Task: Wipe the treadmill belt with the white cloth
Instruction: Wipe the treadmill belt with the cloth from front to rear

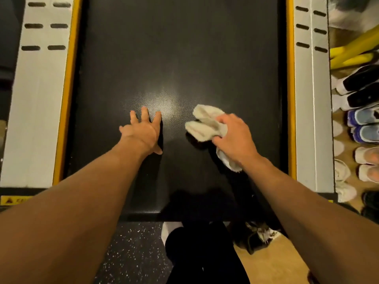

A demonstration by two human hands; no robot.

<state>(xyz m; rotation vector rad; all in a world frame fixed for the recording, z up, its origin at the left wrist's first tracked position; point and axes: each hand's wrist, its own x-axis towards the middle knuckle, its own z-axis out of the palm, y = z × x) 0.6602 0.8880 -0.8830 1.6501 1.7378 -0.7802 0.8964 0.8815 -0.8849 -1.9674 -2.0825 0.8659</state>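
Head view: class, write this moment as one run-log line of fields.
left hand: flat on treadmill belt, fingers spread | right hand: gripping white cloth | cloth: bunched, on belt | side rails: untouched

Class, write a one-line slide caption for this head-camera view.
Right hand presses a white cloth on the black treadmill belt while the left hand braces flat beside it.

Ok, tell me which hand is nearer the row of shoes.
Right. The right hand grips the white cloth on the belt's shoe side; the left hand lies flat, farther from the shoes.
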